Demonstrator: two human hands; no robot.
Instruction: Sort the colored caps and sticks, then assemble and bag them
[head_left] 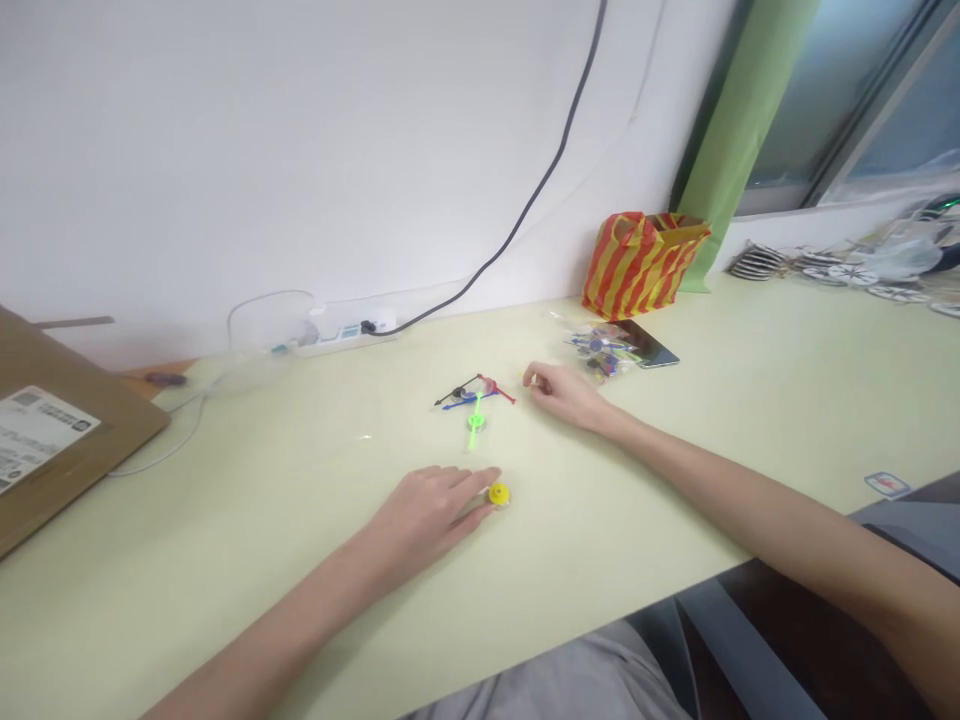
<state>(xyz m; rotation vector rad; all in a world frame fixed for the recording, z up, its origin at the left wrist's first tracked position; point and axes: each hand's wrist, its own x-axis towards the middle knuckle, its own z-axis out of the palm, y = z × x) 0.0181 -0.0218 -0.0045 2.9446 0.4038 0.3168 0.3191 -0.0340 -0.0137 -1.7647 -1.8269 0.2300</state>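
My left hand [439, 505] rests on the table, its thumb and index finger closed around the side of a small round yellow plastic piece [499, 494]. Farther back, my right hand [562, 392] is closed in a pinch. A small yellow bit [526, 379] shows at its fingertips, too little to tell its kind. Between the hands lies a group of thin arrow-shaped plastic pieces: a bright green arrow [476, 424] with a round hub, a blue arrow [459, 404], a black arrow [448, 395] and a red arrow [504, 391], some overlapping.
Behind my right hand are a clear bag of coloured pieces [600, 352] and a dark tablet [651, 345]. A striped red-and-yellow bag [637, 270] stands by the wall. To the left are a cardboard box [67, 400] and a power strip [349, 332] with cables.
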